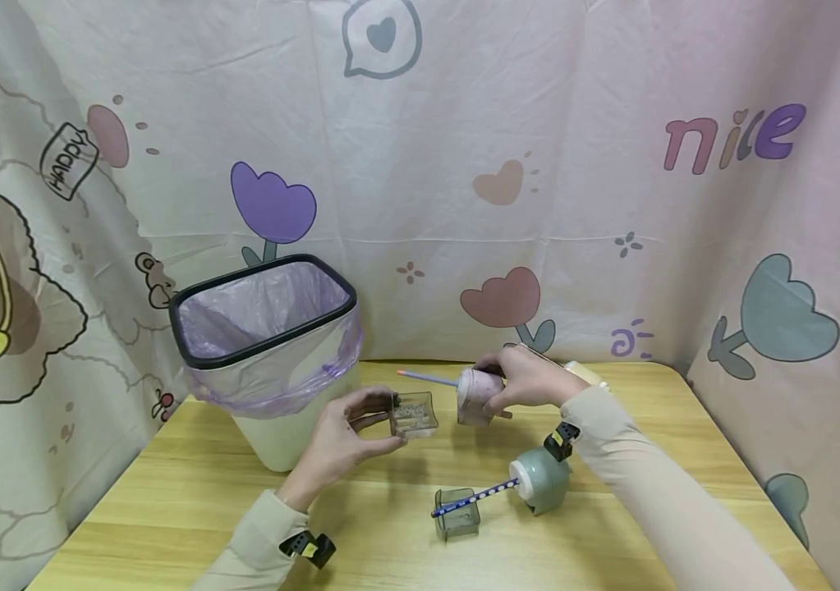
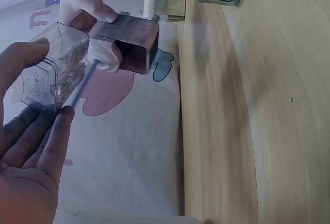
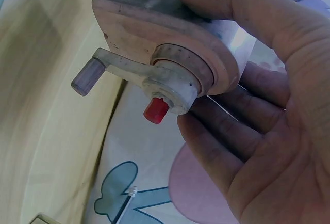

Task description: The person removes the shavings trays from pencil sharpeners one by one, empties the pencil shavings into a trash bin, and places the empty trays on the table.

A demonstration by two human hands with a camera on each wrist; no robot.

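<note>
My left hand (image 1: 341,439) pinches a clear plastic shavings drawer (image 1: 414,413) between thumb and fingers, with grey shavings inside it. To its right, my right hand (image 1: 534,377) grips a pink crank pencil sharpener (image 1: 477,398) above the table. A bluish pencil (image 1: 430,378) with a pink tip sticks out of the sharpener's front, toward the drawer. In the left wrist view, the sharpener body shows a dark, hollow drawer slot (image 2: 136,56). Its crank handle (image 3: 124,68) and a red knob (image 3: 156,110) face the right wrist camera.
A green sharpener (image 1: 548,478) lies on the wooden table (image 1: 360,550), holding a blue dotted pencil (image 1: 489,492). Beneath that pencil is a second clear drawer (image 1: 458,525). A cream sharpener (image 2: 167,4) stands behind my right hand. At left rises a lined trash bin (image 1: 294,410).
</note>
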